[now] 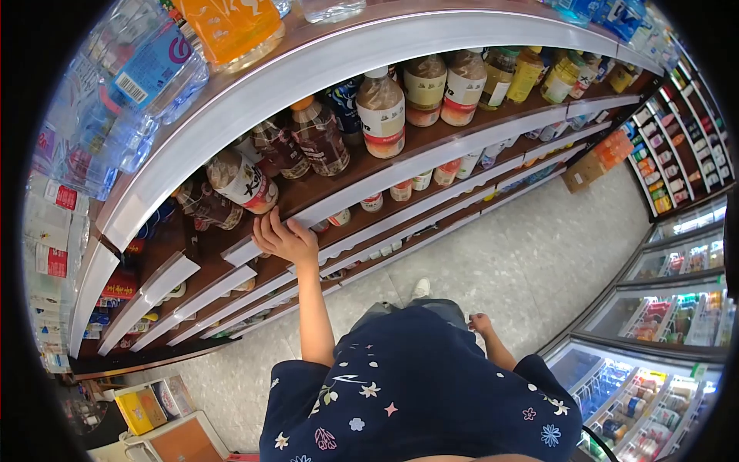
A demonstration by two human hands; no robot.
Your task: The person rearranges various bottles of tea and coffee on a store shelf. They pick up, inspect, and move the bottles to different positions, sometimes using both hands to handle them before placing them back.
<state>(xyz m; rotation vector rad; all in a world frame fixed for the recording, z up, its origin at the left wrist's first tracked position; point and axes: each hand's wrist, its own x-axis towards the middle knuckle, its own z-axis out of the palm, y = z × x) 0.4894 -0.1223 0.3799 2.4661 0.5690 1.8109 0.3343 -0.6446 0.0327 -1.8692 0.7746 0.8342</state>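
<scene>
My left hand (283, 239) reaches up to the front edge of a store shelf (431, 158), its fingers touching the base of a brown tea bottle with a white label (240, 182); it grips nothing that I can see. More brown drink bottles (381, 114) stand in a row along the same shelf. My right hand (480, 323) hangs low at my side, fingers loosely curled, holding nothing visible. A dark blue flowered garment (416, 393) fills the bottom of the view.
Packs of water bottles (115, 100) sit on the top shelf, an orange juice bottle (231, 27) beside them. Lower shelves hold small bottles. A cardboard box (593, 165) stands on the floor down the aisle. Refrigerated cases (670, 316) line the right side.
</scene>
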